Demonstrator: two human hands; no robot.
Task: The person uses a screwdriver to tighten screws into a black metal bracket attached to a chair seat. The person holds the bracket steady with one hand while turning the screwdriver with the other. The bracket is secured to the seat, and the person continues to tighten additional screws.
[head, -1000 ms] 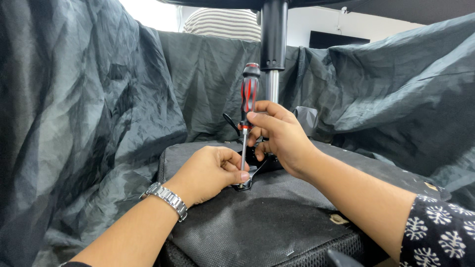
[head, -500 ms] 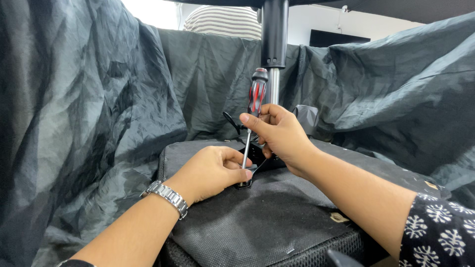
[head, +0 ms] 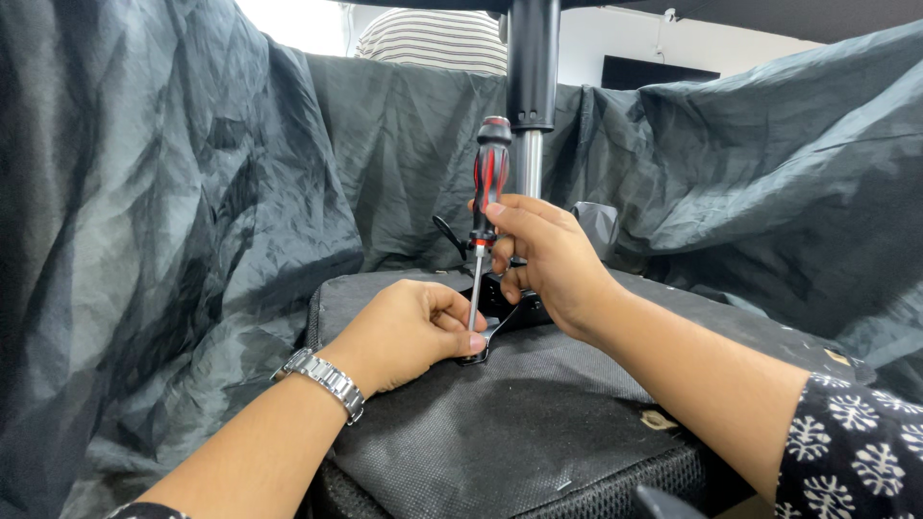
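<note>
Screwdriver (head: 486, 207), red and black in the handle with a thin steel shaft, stands nearly upright just left of the frame's centre, its tip down at a small black metal bracket (head: 495, 332) on the dark fabric-covered underside of a seat (head: 538, 432). The right hand (head: 543, 259) comes in from the lower right, forearm sloping up toward the centre, wrist slightly bent; its thumb and fingers are wrapped snugly round the lower part of the handle, leaving the handle's top free above them. The left hand (head: 404, 332) reaches in from the lower left, forearm rising to the middle, a metal-link wristwatch (head: 322, 380) on the wrist. It rests knuckles-up on the fabric with the fingers curled in, and the fingertips pinch lightly at the shaft near its tip, touching the bracket's edge. Behind the hands a black and chrome column (head: 532, 96) rises to the top of the frame. Crumpled dark cloth (head: 173, 211) hangs across the left, back and right.
</note>
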